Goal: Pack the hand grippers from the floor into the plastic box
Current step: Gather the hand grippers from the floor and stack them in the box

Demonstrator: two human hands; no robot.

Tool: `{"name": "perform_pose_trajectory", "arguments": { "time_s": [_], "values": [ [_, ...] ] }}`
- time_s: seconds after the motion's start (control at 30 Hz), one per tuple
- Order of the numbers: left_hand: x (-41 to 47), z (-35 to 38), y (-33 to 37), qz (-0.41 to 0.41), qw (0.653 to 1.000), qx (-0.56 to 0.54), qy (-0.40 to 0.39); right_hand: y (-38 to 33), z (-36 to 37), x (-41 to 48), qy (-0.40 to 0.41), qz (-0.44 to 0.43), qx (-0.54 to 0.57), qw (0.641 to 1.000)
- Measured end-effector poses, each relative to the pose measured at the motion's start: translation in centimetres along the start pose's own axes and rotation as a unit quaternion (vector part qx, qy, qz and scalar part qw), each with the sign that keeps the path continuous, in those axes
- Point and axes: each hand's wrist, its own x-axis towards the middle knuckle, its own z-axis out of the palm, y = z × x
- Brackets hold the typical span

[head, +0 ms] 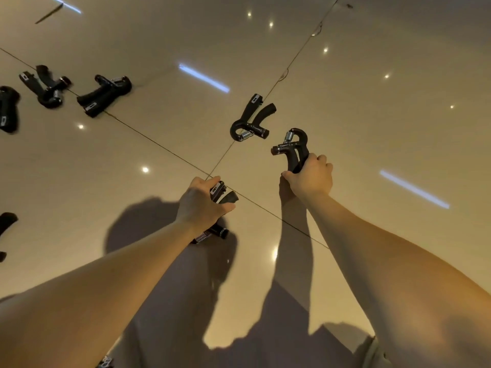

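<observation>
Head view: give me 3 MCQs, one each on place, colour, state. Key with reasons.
1. Where does the free gripper nearest the hands lie?
A. on a floor tile seam
B. in a plastic box
C. on a forearm

2. What colour are the grippers' handles?
A. red
B. black
C. white

3. What is the right hand doing?
A. resting flat and open on the floor
B. holding nothing in the air
C. closed around a gripper's handles

Key:
1 A, the gripper lies on the floor, across a dark tile joint.
2 B, every gripper in view is black with a metal spring.
3 C, the fingers wrap the handles of a held gripper; the left hand holds another.
</observation>
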Motion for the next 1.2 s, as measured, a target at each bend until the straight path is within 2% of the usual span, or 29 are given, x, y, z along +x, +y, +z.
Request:
{"name": "perform_pose_trajectory", "arguments": {
  "time_s": [0.1,0.3,0.43,0.57,0.83,1.2],
  "values": [
    [-0.1,-0.4,0.9,0.006,0.997,-0.073,-0.007,0.7,-0.6,-1.0,0.006,-0.015,0.028,0.999],
    [-2.8,-1.1,2.9,0.026,0.989,-0.141,-0.023,2.2,-2.6,-5.7,0.028,-0.024,0.052,0.998],
    [-6.4,-1.5,4.3,0.063,0.983,-0.169,-0.033,3.1,-4.6,-10.3,0.061,-0.066,0.090,0.992],
    [-11.4,-2.4,5.8,0.109,0.981,-0.159,0.006,3.8,-8.5,-15.7,0.101,-0.117,0.097,0.983],
    [-23.4,-7.4,9.1,0.242,0.965,-0.097,0.030,4.9,-19.3,-27.6,0.169,-0.176,0.079,0.967],
    [-44.1,-13.3,14.1,0.366,0.929,-0.056,0.015,10.3,-31.4,-48.4,0.250,-0.249,0.083,0.932]
  ]
}}
